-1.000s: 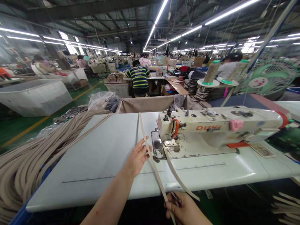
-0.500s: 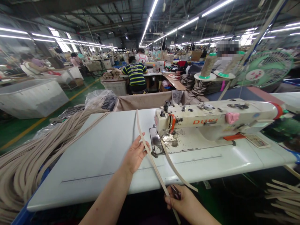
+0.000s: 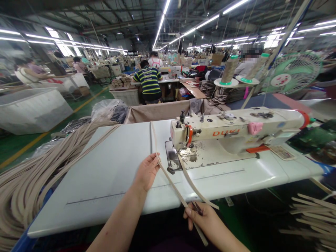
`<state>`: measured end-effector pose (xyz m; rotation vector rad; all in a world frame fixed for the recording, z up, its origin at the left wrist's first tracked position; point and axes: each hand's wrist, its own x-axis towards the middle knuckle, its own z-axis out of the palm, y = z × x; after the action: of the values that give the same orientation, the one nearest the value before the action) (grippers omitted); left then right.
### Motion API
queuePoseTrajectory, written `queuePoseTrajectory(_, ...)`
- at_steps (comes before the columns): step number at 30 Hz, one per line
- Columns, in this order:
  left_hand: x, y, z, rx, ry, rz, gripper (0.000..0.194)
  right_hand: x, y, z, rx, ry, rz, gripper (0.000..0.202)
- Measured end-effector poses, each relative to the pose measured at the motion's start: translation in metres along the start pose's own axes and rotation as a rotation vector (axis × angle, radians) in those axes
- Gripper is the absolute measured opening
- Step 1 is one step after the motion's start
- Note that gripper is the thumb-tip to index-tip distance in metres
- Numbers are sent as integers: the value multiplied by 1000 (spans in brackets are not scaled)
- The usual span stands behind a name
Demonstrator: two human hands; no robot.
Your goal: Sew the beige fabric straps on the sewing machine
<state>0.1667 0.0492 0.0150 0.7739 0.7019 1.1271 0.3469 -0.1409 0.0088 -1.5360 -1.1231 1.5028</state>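
A long beige strap (image 3: 172,182) runs slantwise over the front edge of the white table (image 3: 105,175). My left hand (image 3: 146,172) pinches it partway along, and its far end stretches back across the tabletop. Nearer to me, my right hand (image 3: 204,217) is closed on the same strap, whose short end hangs below the fingers. Dark thread snips (image 3: 196,208) also sit in the right hand, their tips showing above the thumb. A second beige strap (image 3: 191,182) lies under the needle area of the sewing machine (image 3: 223,129) and curves down past the table edge.
Many beige straps (image 3: 34,168) are heaped along the table's left side. More strap ends (image 3: 312,215) stick out at lower right. Behind the machine are thread cones (image 3: 229,70) and a green fan (image 3: 291,75). A person in a striped shirt (image 3: 148,82) sits ahead.
My left hand has closed its fingers more tightly on the strap. The strap's near end now shows further right below my right hand. The whole view has shifted slightly.
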Motion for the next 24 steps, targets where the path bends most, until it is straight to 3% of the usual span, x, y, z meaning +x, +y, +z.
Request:
queuePoseTrajectory(7,-1,-5,-3,114,106,98,45,1,7,-3,78,-65,21,73)
queuePoseTrajectory(17,-2,-6,-3,198,53,141,42,9,30,-2,74,-97,59,72)
queuePoseTrajectory(24,-4,-7,-4,233,-38,187,67,11,34,0,38,-117,89,76)
